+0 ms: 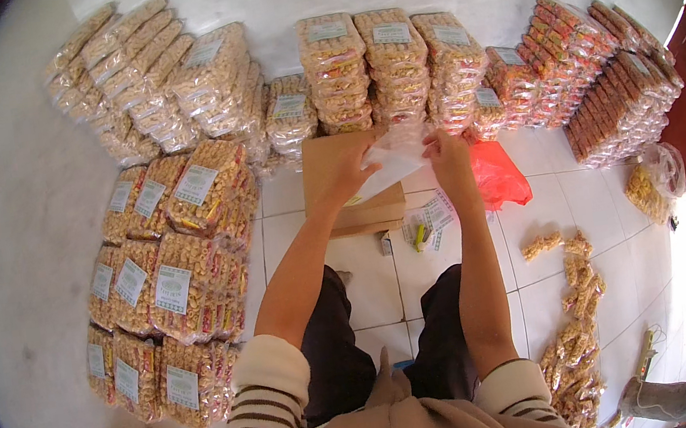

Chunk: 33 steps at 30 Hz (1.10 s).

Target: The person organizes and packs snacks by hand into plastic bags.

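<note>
A thin clear plastic bag (395, 160) is stretched between my two hands, above a brown cardboard box (322, 154). My left hand (347, 175) pinches the bag's left edge over the box. At the bag's other side, my right hand (446, 151) is closed on its edge, close to a red plastic bag (497, 176) on the floor. Below the box lie printed paper labels (439, 209) and a small yellow-green tool (421, 236), whose kind I cannot make out.
Stacked packs of snacks (331, 60) line the far wall, with more piles (189, 226) at left. Reddish-brown packs (619, 104) stand at right. Loose snack pieces (575, 296) trail along the tiled floor (482, 282), near a tied clear bag of snacks (650, 191).
</note>
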### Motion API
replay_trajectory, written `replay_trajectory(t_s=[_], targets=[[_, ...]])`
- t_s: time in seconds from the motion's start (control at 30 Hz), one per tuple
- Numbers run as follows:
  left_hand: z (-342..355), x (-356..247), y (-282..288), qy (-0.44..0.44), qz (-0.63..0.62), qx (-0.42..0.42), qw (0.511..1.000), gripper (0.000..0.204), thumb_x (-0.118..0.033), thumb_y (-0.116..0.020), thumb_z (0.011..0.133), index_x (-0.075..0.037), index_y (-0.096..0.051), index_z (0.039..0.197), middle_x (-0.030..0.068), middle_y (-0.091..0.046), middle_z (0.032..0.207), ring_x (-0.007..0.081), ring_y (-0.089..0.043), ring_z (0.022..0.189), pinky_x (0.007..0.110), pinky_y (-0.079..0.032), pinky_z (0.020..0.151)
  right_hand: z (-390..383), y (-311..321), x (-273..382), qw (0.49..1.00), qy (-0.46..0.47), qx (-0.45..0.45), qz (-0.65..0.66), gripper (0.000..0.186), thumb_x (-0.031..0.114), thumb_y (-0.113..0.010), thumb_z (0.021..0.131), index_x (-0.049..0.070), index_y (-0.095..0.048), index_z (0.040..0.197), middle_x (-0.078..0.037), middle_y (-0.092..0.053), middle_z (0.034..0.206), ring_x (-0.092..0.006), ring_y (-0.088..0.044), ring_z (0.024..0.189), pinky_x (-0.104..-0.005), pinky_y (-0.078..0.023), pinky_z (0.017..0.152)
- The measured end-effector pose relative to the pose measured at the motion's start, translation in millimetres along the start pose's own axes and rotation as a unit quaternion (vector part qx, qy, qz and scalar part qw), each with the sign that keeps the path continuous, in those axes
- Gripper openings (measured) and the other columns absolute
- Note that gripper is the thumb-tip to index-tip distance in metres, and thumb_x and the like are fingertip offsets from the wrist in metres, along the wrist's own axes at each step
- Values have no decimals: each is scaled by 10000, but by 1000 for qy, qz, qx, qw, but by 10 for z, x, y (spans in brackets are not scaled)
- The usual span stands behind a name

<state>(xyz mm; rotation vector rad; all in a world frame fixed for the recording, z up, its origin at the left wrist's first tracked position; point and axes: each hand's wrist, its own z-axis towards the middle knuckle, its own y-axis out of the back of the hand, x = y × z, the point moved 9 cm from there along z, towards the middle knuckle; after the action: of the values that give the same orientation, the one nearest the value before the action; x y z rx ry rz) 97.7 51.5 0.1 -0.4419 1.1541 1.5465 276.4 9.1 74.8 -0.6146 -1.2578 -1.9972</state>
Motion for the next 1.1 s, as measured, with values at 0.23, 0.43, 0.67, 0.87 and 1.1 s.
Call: replay_trajectory(t_s=[0.23, 0.43, 0.67, 0.87, 1.1], targets=[[37, -70, -188, 19, 60, 68, 996, 419, -160, -694, 742, 6, -524, 1087, 178, -602, 991, 318, -574, 927, 374, -442, 802, 19, -459, -445, 994, 10, 73, -78, 127, 89, -538, 775, -14, -610, 789, -215, -613, 819, -368, -584, 801, -450, -473, 688], [29, -85, -271, 29, 78, 89, 993, 382, -178, -672, 773, -13, -530, 1087, 177, -603, 1020, 312, -581, 934, 371, -450, 796, 68, -444, -391, 986, 6, 86, -145, 173, 143, -648, 733, 10, -667, 842, -209, -624, 857, -352, -605, 801, -416, -472, 687], [118, -589, -457, 16, 38, 128, 991, 401, -243, -655, 802, -26, -518, 1111, 196, -607, 1005, 333, -585, 925, 395, -458, 759, -55, 106, -16, 984, 36, 50, -170, 159, 135, -642, 739, -1, -646, 820, -189, -609, 801, -352, -577, 825, -431, -453, 721], [136, -655, -940, 36, 93, 193, 976, 473, -294, -628, 815, -33, -473, 1178, 216, -595, 1045, 362, -576, 951, 436, -447, 776, -180, 453, -158, 982, 90, -26, -164, 74, 102, -633, 691, 29, -634, 704, -168, -601, 708, -340, -553, 807, -428, -436, 721], [55, -789, -1360, -23, 50, 156, 986, 414, -229, -628, 789, -36, -509, 1135, 225, -610, 962, 390, -580, 898, 442, -449, 776, -374, 537, -525, 986, -24, 31, -161, 116, 108, -652, 714, 19, -631, 784, -126, -607, 793, -314, -533, 825, -412, -443, 721]])
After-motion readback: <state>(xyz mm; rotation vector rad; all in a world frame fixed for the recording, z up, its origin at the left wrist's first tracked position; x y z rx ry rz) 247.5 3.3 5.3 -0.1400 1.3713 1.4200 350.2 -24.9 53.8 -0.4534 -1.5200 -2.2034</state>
